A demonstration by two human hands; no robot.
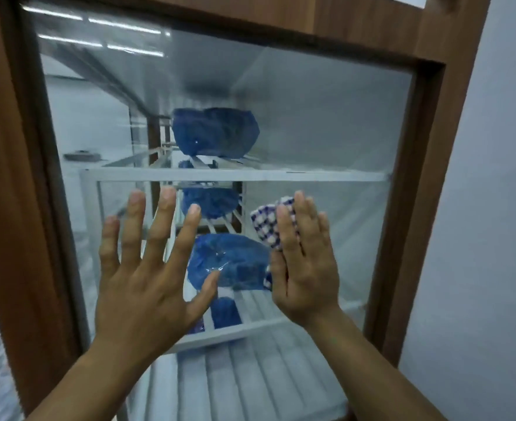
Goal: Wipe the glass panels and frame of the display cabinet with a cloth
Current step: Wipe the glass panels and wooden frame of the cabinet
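Observation:
The display cabinet has a brown wooden frame around a large glass panel. My right hand lies flat against the lower right of the glass, pressing a blue-and-white checked cloth onto it; the cloth shows past my fingers and thumb. My left hand is spread open, fingers apart, flat at the lower middle of the glass and holding nothing.
Behind the glass, white slatted shelves carry blue bundles, one wrapped in clear plastic. A pale wall stands right of the frame. Ceiling lights reflect in the upper left glass.

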